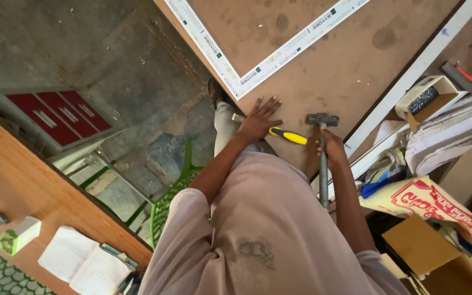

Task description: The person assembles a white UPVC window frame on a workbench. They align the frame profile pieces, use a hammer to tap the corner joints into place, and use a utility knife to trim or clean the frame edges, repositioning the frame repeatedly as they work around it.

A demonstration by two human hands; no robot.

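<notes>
Rough grey stone floor [110,49] at ten o'clock, daylit. Brown wooden desk [23,186] at eight o'clock; red-fronted metal drawer unit [64,114] above it. Green plastic chair [170,191], partly hidden, at centre. Cluttered cardboard boxes [427,246], possibly storage, at four o'clock.

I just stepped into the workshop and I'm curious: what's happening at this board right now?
A person is bent over a large brown board. Their right hand grips a grey metal hammer by its handle, with the head resting on the board. Their left hand lies flat, fingers spread, at the board's edge, beside a yellow-and-black handled tool lying there. A white strip forms a corner on the board just ahead of the left hand. Boxes and sacks are piled to the right.
</notes>
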